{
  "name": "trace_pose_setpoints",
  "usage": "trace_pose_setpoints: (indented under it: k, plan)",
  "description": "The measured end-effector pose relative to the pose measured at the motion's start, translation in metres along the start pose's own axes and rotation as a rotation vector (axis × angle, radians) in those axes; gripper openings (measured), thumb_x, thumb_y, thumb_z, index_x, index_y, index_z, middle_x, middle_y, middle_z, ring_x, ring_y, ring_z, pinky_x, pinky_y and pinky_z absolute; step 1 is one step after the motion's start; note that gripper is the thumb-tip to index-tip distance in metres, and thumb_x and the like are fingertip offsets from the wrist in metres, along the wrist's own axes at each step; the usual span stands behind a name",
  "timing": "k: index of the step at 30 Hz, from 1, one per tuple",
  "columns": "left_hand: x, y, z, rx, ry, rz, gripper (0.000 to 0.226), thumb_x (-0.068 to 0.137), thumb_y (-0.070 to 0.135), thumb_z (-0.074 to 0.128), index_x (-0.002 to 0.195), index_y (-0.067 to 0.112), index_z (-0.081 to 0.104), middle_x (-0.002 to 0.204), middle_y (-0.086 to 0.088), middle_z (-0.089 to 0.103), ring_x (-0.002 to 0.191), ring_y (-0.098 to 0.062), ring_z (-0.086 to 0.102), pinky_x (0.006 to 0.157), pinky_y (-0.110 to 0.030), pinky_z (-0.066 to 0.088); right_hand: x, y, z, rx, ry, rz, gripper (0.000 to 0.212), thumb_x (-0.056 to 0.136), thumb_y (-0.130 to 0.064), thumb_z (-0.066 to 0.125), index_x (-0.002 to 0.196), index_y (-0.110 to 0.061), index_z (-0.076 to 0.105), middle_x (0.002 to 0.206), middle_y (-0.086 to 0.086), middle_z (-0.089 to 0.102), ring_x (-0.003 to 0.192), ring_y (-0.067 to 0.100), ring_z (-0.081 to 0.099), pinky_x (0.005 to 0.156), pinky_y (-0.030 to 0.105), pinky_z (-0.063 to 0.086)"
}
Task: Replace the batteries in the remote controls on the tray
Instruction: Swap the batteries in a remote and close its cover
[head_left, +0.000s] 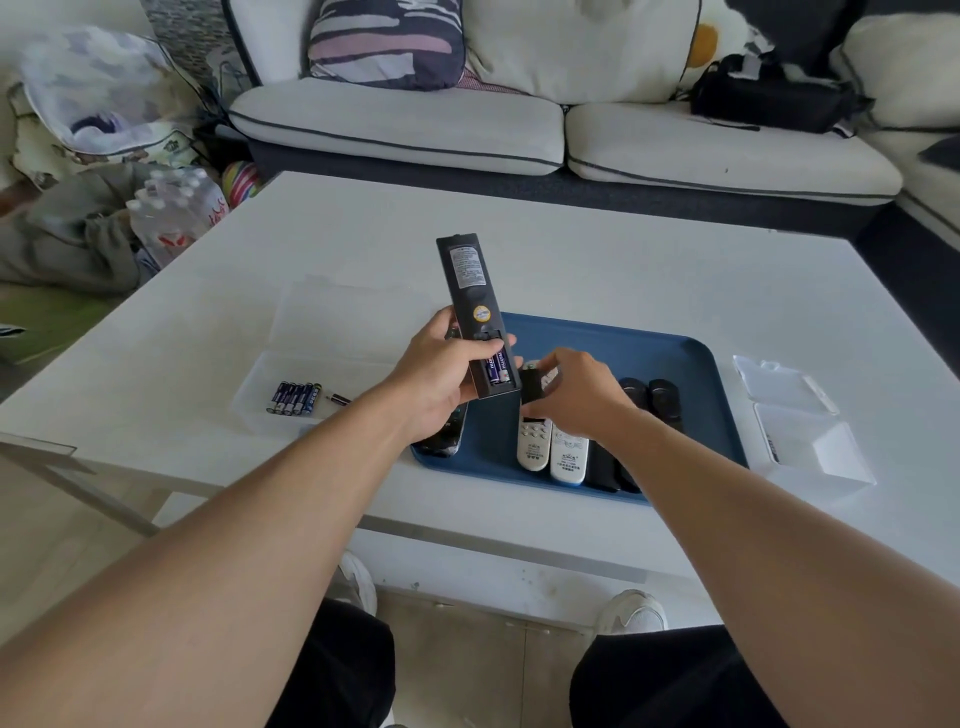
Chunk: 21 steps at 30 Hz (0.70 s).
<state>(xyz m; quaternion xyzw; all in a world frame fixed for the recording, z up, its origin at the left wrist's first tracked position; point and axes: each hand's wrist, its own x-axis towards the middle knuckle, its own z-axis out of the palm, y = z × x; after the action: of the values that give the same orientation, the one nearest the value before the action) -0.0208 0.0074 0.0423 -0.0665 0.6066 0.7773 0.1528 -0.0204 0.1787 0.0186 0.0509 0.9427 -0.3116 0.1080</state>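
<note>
My left hand grips a long black remote back side up above the blue tray. Its battery compartment is uncovered and shows two blue batteries. My right hand pinches the black battery cover just right of the remote's lower end. On the tray lie two white remotes, several black remotes to the right, and another dark remote under my left wrist.
A clear plastic box on the left of the white table holds several blue batteries and one loose battery. An open clear box sits right of the tray. A sofa stands behind the table.
</note>
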Motion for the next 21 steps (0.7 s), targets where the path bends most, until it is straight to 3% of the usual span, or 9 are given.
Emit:
trace_pose_setpoints:
  k: [4,6,10,13,16,21]
  plan:
    - [0.001,0.004,-0.003,-0.013,0.053,0.016,0.029,0.097,0.004,0.057,0.125,0.015,0.055,0.111,-0.014,0.075,0.103,-0.032,0.072,0.078,-0.041,0.06,-0.004,-0.005,-0.007,0.225,0.143,0.0,0.012,0.083,-0.025,0.078,0.089,-0.021,0.068,0.085,-0.005,0.069,0.075,0.014,0.065,0.053,0.021,0.045]
    - [0.002,0.004,-0.005,-0.034,0.093,0.029,0.028,0.099,0.005,0.055,0.125,0.014,0.054,0.111,-0.014,0.075,0.103,-0.034,0.072,0.083,-0.047,0.061,-0.01,-0.008,-0.013,0.263,0.197,-0.038,0.008,0.086,-0.023,0.072,0.085,-0.022,0.065,0.083,-0.005,0.069,0.069,0.011,0.065,0.048,0.017,0.043]
    - [0.002,0.0,-0.003,-0.029,0.143,0.018,0.027,0.098,0.011,0.057,0.125,0.014,0.053,0.114,-0.014,0.073,0.109,-0.036,0.069,0.091,-0.058,0.056,-0.023,-0.016,-0.014,0.238,0.261,-0.193,0.003,0.085,-0.02,0.069,0.086,-0.023,0.068,0.082,-0.009,0.072,0.072,0.013,0.069,0.062,0.03,0.056]
    - [-0.002,0.001,0.005,-0.058,0.124,-0.003,0.041,0.091,0.026,0.071,0.125,0.012,0.053,0.122,-0.02,0.067,0.112,-0.039,0.067,0.089,-0.055,0.057,-0.028,-0.024,-0.013,0.11,0.362,-0.293,0.014,0.087,-0.024,0.066,0.095,-0.028,0.076,0.085,-0.009,0.073,0.076,0.016,0.066,0.071,0.034,0.056]
    - [-0.003,-0.001,0.01,-0.092,0.119,0.009,0.044,0.084,0.015,0.079,0.12,0.011,0.053,0.12,-0.021,0.067,0.106,-0.037,0.07,0.087,-0.052,0.059,-0.03,-0.032,-0.016,-0.157,0.437,-0.345,0.021,0.091,-0.027,0.06,0.103,-0.035,0.075,0.089,-0.004,0.069,0.08,0.025,0.064,0.069,0.036,0.053]
    - [0.0,-0.001,0.005,-0.175,0.164,0.029,0.044,0.089,-0.004,0.068,0.127,0.008,0.05,0.118,-0.022,0.069,0.098,-0.035,0.072,0.082,-0.044,0.061,-0.032,-0.032,-0.018,-0.276,0.266,-0.425,0.035,0.095,-0.035,0.054,0.128,-0.048,0.059,0.101,-0.009,0.059,0.083,0.021,0.062,0.071,0.037,0.053]
